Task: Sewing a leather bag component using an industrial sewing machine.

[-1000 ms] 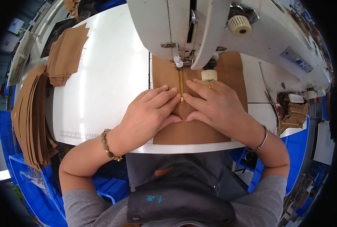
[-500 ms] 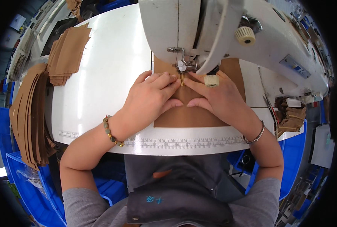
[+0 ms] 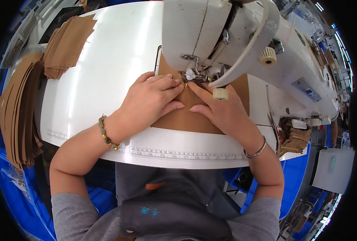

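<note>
A flat brown fabric piece [image 3: 186,120] lies on the white table under the needle area of a white sewing machine [image 3: 194,28]. My left hand [image 3: 148,96] rests on its left part, fingers lying toward the presser foot [image 3: 190,75]. My right hand [image 3: 223,110] lies on its right part, index finger stretched toward the same spot, other fingers partly behind the machine's cream knob [image 3: 220,94]. Between my fingertips, just before the foot, sits a small gold-coloured metal piece [image 3: 186,84]; its kind is unclear. Both thumbs point inward, slightly apart. The needle tip is hidden.
Brown fabric stacks lie at the far left [image 3: 68,46] and hang over the left edge [image 3: 20,112]. A bundle of brown pieces [image 3: 294,138] sits at the right. A ruler strip [image 3: 178,156] runs along the table's [image 3: 94,80] front edge. Blue bins [image 3: 20,184] stand below.
The view has shifted and tilted. The fabric has moved slightly forward under the machine with my hands on it. Less of the gold-coloured piece shows before the foot.
</note>
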Tool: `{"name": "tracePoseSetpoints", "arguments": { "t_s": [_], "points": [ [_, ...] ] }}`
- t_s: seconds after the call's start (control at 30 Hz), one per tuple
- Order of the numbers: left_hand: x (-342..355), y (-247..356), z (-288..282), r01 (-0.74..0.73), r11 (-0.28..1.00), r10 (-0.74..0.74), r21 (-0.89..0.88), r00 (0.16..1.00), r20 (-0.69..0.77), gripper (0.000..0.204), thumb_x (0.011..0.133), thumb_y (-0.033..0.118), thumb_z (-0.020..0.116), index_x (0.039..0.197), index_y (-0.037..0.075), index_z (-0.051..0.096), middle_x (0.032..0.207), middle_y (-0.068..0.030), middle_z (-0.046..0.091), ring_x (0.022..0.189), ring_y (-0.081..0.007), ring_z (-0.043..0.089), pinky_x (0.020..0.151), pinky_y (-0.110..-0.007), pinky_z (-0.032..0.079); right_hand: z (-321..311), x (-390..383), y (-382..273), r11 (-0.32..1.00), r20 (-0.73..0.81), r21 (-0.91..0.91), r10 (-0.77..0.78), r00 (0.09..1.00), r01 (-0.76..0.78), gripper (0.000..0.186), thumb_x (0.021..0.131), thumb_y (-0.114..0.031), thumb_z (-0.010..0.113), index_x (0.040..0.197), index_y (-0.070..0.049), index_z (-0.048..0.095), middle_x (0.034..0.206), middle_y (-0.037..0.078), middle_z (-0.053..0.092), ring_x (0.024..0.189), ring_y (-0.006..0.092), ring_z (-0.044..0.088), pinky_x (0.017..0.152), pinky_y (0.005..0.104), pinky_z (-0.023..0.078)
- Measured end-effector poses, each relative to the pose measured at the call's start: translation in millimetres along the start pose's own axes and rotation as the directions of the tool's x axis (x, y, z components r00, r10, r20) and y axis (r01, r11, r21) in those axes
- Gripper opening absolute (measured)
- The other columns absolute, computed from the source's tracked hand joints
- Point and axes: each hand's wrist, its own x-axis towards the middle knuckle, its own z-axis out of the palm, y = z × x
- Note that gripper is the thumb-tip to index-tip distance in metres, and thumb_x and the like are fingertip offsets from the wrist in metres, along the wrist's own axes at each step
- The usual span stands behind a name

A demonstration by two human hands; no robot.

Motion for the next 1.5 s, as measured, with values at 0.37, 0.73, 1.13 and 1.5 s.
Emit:
{"name": "tracePoseSetpoints", "arguments": {
  "t_s": [0.37,0.73,1.13,1.5],
  "points": [
    [-2,0,-2,-0.001,1.0,0.002,-0.018,0.999,0.043,0.044,0.085,0.037,0.079,0.116,0.006,0.076,0.118,-0.0083,0.07,0.116,-0.0269,0.067,0.104,-0.044,0.05,2,-1,9,0.8,0.011,0.589,0.135,0.991,-0.115,0.036,0.09,-0.016,0.082,0.125,-0.009,0.077,0.115,0.012,0.076,0.11,0.0264,0.071,0.098,0.0365,0.053],
    [-11,5,-5,-0.028,1.0,0.028,-0.003,0.996,0.083,0.055,0.083,0.044,0.079,0.122,0.006,0.074,0.125,-0.0087,0.07,0.125,-0.0285,0.065,0.107,-0.045,0.05,-3,-7,-21,0.992,0.039,0.121,0.037,0.999,-0.041,0.053,0.09,-0.037,0.076,0.133,-0.006,0.07,0.146,0.013,0.062,0.138,0.0338,0.057,0.106,0.0437,0.052],
    [-3,3,-4,-0.003,1.0,0.004,-0.007,0.997,0.078,0.055,0.082,0.042,0.078,0.122,0.005,0.074,0.115,-0.0072,0.068,0.106,-0.028,0.068,0.104,-0.044,0.05,0,-4,-23,0.997,0.016,0.016,0.077,0.997,-0.077,0.052,0.091,-0.036,0.075,0.134,-0.007,0.07,0.142,0.011,0.065,0.132,0.0313,0.061,0.106,0.0459,0.047],
    [-1,0,-1,-0.012,1.0,0.01,0.026,0.999,0.049,0.049,0.084,0.04,0.078,0.122,0.009,0.076,0.112,-0.0058,0.068,0.103,-0.0266,0.069,0.103,-0.044,0.051,6,0,-16,0.996,-0.08,0.086,0.043,0.996,-0.037,0.057,0.086,-0.035,0.079,0.134,-0.006,0.068,0.119,0.012,0.072,0.114,0.0298,0.065,0.114,0.0516,0.043]
  ]
}}
